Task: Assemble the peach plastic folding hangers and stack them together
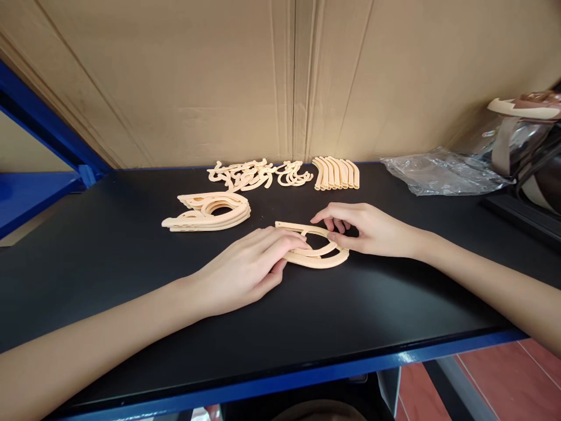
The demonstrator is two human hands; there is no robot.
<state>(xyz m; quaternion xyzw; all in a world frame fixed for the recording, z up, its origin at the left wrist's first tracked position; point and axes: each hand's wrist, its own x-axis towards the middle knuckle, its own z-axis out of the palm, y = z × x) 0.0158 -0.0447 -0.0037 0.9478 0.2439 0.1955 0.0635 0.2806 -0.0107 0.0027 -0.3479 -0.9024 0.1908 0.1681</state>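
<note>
A beige plastic folding hanger (326, 262), with two curved arms and a rounded inner piece, lies in front of me on the black tabletop. My left hand (252, 266) is closed on its left part, the fingers covering that end. At the hanger's upper right, my right hand (363, 229) has its thumb on the inner side and its bent index finger by the upper arm. Just beyond my left hand sits a stack of similar beige hangers (228, 219), one on another.
Along the back lie a tangled pile of beige hooks and thin pieces (245, 174), curved pieces (294, 174) and a row of hanger arms (336, 173). A clear plastic bag (447, 172) rests at the back right, near a brown-and-beige object (526, 108). Cardboard (197, 76) stands behind.
</note>
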